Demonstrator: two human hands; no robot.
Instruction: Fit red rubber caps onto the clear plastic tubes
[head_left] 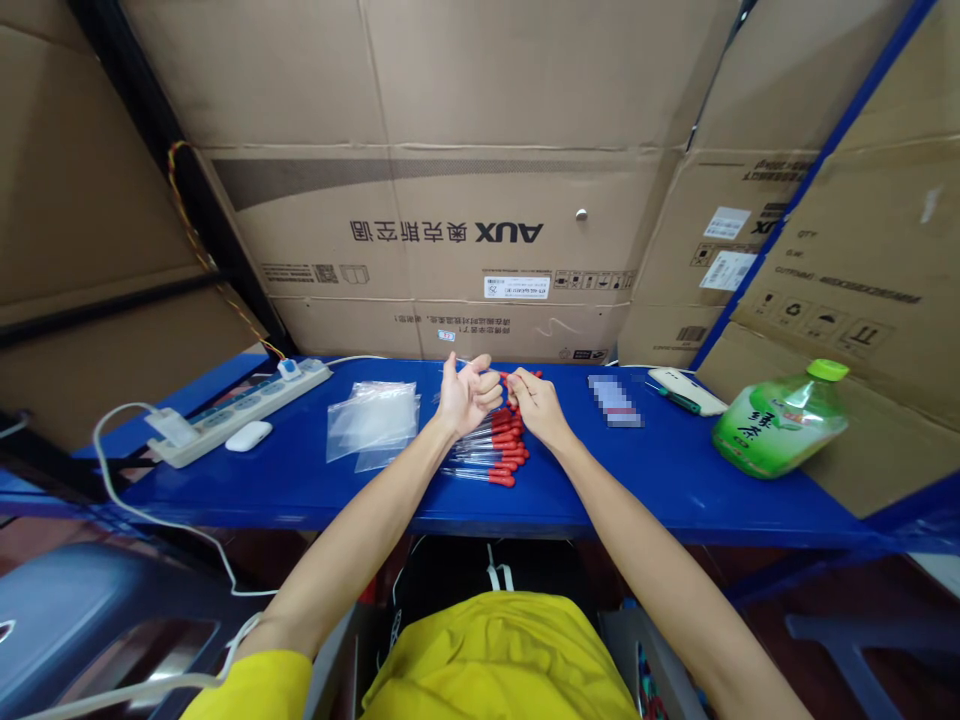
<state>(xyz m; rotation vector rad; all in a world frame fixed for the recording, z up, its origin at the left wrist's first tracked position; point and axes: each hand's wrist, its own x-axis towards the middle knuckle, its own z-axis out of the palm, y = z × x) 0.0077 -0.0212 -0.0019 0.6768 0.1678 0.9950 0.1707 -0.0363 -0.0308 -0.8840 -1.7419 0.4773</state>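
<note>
Several clear droppers with red rubber bulbs [504, 468] lie in a row on the blue tabletop, their bulbs toward the right. Above their far end is my left hand [469, 393], palm turned up and inward, thumb raised and fingers curled; what the fingers hold is hidden. Close to its right, my right hand [534, 400] is closed in a pinch at a dropper's red bulb, which shows in part between the two hands. Left of the droppers lie clear plastic bags [375, 418] in an overlapping stack, near my left wrist.
At the left are a white power strip [247, 408] with cables and a white earbud case [249, 436]. A pixelated flat item [615, 400], a white object [686, 388] with a green pen-like item, and a green tea bottle [780, 420] stand right. Cardboard [450, 190] walls the back.
</note>
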